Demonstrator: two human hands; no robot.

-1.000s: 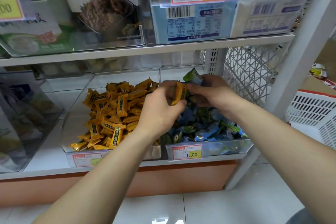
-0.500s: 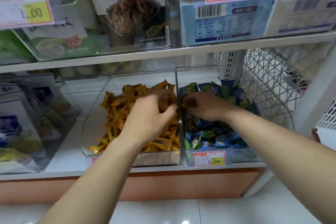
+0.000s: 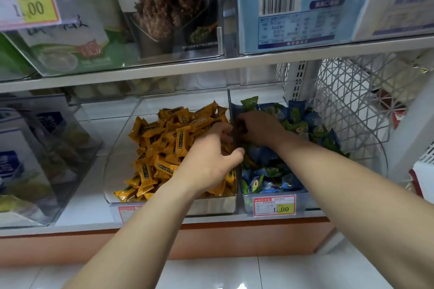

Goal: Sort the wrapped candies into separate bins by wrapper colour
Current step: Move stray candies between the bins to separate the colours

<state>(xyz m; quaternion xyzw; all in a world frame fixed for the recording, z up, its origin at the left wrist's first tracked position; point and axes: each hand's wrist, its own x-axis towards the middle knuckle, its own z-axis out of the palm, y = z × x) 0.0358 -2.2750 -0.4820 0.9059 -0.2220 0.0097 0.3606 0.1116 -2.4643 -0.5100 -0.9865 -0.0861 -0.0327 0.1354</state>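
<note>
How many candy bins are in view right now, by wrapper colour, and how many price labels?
Orange-candy bin: 1
Blue-and-green-candy bin: 1
Price labels: 4 (one of them is partly hidden)
Total: 6

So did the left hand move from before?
Yes. The left hand lowered from above the bin divider down into the orange candies, left of it.
</note>
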